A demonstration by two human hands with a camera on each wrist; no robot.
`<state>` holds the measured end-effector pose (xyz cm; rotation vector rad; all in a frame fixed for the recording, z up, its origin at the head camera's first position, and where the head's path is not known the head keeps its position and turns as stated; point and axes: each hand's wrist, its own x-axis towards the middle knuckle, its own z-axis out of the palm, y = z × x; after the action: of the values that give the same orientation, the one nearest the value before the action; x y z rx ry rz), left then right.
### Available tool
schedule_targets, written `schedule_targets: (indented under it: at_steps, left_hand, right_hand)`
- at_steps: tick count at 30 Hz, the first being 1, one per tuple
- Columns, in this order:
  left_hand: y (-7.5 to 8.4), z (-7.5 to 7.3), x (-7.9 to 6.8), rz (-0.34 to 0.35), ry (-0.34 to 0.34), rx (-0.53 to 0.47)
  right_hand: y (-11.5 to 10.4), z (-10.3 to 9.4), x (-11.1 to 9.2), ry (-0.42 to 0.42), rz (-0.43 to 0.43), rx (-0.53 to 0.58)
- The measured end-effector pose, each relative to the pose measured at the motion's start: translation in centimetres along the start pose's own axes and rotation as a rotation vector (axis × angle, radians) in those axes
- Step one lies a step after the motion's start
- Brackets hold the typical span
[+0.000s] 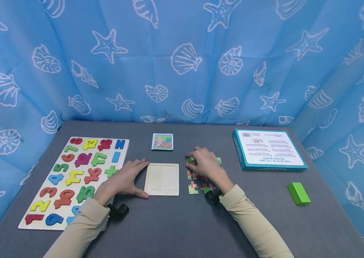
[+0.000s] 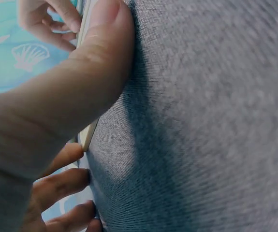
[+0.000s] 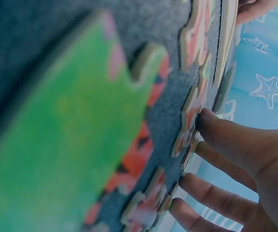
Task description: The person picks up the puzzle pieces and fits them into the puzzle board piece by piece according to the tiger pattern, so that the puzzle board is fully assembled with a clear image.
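A shallow square wooden tray (image 1: 161, 179) lies flat in the middle of the table. My left hand (image 1: 125, 179) rests at its left side, fingers fairly straight, the thumb (image 2: 105, 43) by the near corner and a fingertip by the far one. To the right of the tray lie several loose jigsaw pieces (image 1: 193, 187) in green and red. My right hand (image 1: 205, 164) reaches down over them, thumb and index finger at opposite edges of a green puzzle piece (image 1: 190, 160). In the right wrist view, a large green piece (image 3: 66, 130) lies close to the camera.
Behind the tray lies a small picture card (image 1: 162, 142). A number board (image 1: 56, 168) with coloured numerals lies at left, partly under my left forearm. At right are a teal-and-white box (image 1: 270, 148) and a green block (image 1: 299, 193). A blue shell-patterned curtain (image 1: 169, 61) hangs behind.
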<state>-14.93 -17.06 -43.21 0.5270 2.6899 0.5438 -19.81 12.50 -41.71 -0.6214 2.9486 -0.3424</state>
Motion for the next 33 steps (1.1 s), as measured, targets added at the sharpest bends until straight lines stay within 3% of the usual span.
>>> schedule_targets:
  at_steps: [14, 25, 33]
  left_hand:
    - [0.1, 0.0, 0.1, -0.005, 0.002, 0.011]
    - [0.0, -0.1, 0.1, 0.003, 0.012, 0.029]
    - [-0.1, -0.1, 0.3, 0.013, 0.010, 0.033]
  right_hand:
    - [-0.7, -0.1, -0.1, 0.041, -0.029, 0.064]
    - [-4.3, -0.7, 0.1, 0.092, -0.099, 0.150]
    - [-7.2, 0.2, 0.8, 0.054, -0.158, 0.163]
